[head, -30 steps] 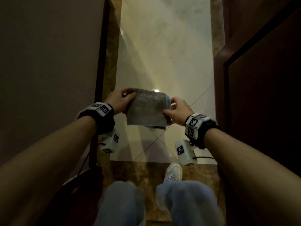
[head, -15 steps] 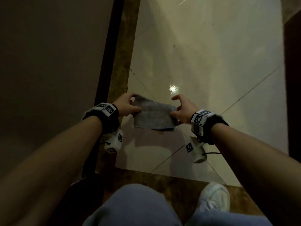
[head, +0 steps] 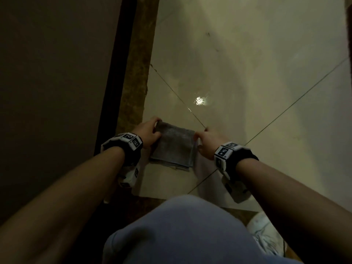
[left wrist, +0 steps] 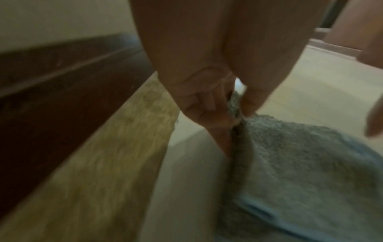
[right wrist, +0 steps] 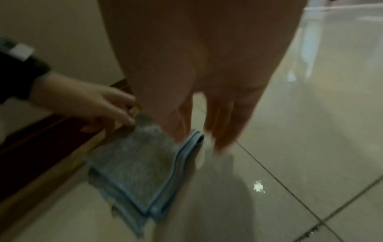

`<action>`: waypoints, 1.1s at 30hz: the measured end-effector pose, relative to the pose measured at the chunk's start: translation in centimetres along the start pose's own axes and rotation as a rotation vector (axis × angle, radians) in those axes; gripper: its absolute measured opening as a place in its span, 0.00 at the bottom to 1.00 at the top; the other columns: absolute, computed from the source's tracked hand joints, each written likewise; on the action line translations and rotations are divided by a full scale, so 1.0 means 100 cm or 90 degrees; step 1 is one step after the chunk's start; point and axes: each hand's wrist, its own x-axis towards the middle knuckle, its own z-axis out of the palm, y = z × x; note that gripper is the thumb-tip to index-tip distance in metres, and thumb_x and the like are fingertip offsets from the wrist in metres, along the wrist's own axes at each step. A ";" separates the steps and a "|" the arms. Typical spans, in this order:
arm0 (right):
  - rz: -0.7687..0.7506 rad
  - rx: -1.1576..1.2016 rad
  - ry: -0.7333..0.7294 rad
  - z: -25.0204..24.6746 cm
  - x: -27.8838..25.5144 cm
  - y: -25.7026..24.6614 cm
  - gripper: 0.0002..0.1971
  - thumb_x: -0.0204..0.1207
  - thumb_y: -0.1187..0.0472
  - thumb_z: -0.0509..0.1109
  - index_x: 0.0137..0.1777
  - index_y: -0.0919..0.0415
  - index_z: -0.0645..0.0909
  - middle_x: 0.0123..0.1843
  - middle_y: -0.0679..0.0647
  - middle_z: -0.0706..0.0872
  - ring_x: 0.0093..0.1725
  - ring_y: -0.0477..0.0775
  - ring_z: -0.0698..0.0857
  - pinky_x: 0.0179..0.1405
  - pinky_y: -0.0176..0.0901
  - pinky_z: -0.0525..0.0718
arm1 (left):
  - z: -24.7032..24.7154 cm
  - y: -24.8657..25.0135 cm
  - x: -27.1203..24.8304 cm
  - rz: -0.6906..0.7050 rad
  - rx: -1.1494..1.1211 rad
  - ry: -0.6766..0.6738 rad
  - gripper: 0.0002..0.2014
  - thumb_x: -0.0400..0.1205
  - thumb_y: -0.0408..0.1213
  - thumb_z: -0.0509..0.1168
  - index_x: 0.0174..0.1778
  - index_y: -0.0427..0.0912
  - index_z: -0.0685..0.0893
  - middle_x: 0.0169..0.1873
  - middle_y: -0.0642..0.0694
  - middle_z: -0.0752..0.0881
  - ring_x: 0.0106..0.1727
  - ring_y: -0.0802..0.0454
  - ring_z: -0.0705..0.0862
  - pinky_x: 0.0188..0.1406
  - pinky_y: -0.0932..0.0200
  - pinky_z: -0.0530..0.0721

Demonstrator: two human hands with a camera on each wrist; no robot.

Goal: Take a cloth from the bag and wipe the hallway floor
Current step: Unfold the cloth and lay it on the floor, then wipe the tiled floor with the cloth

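A folded grey cloth (head: 174,147) with blue edging hangs low over the cream tile floor (head: 247,73), close to the brown border strip. My left hand (head: 156,129) pinches its upper left corner; the left wrist view shows thumb and fingers (left wrist: 209,104) closed on the cloth (left wrist: 300,163). My right hand (head: 202,136) is at the cloth's right edge. In the right wrist view only the thumb of that hand (right wrist: 200,141) lies against the cloth (right wrist: 134,163), and its other fingers (right wrist: 223,131) hang straight, off the fabric. Whether the cloth's lower edge touches the tiles I cannot tell.
A brown marble border (head: 137,73) and dark skirting (head: 118,73) run along the wall on the left. Open tile stretches ahead and to the right, with a bright light reflection (head: 200,101). My knee in blue jeans (head: 181,225) and a white shoe (head: 266,231) are just behind the hands.
I have sunk lower and both hands have brought the cloth down from chest height to just over the floor by the left border. The right hand's fingers have straightened off the cloth.
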 end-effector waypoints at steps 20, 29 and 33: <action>-0.286 -0.184 0.090 0.080 0.028 -0.012 0.38 0.81 0.43 0.57 0.86 0.64 0.56 0.85 0.66 0.59 0.84 0.69 0.59 0.82 0.65 0.60 | 0.051 -0.045 -0.005 0.340 0.550 0.002 0.44 0.83 0.65 0.47 0.86 0.42 0.37 0.86 0.42 0.38 0.86 0.45 0.38 0.84 0.44 0.49; -0.324 -0.210 0.123 0.114 0.028 -0.006 0.45 0.69 0.36 0.71 0.81 0.58 0.62 0.79 0.73 0.69 0.77 0.77 0.70 0.69 0.77 0.72 | 0.061 -0.044 -0.013 0.282 0.541 -0.037 0.54 0.78 0.69 0.57 0.84 0.42 0.31 0.84 0.43 0.31 0.85 0.45 0.34 0.81 0.34 0.41; -0.323 -0.207 0.089 0.106 0.033 -0.001 0.39 0.76 0.32 0.54 0.83 0.52 0.56 0.81 0.71 0.67 0.79 0.75 0.67 0.71 0.75 0.72 | 0.056 -0.042 -0.012 0.280 0.508 -0.028 0.45 0.81 0.71 0.43 0.85 0.48 0.32 0.85 0.47 0.33 0.86 0.49 0.35 0.82 0.32 0.40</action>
